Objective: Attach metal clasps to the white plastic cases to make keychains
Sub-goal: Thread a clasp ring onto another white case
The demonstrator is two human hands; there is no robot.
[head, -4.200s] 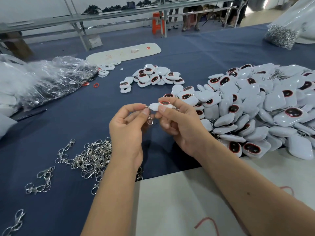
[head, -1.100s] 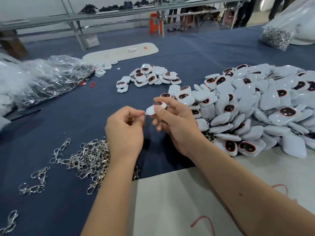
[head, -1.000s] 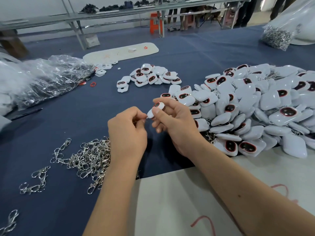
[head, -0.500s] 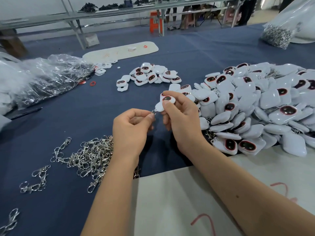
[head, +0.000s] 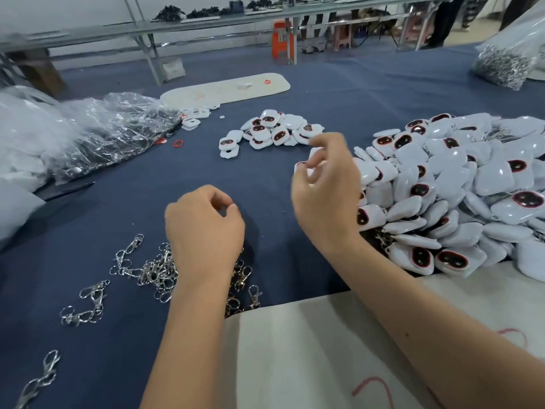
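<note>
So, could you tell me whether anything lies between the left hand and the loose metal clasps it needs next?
Nothing visible does: the left hand hovers right over the pile of metal clasps on the blue cloth.

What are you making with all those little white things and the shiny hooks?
Keychains. A person clips metal clasps onto white plastic cases. Right now both hands hold nothing: the right hand hangs beside the big pile of cases, and the left hand hovers over the clasps on the blue cloth.
</note>
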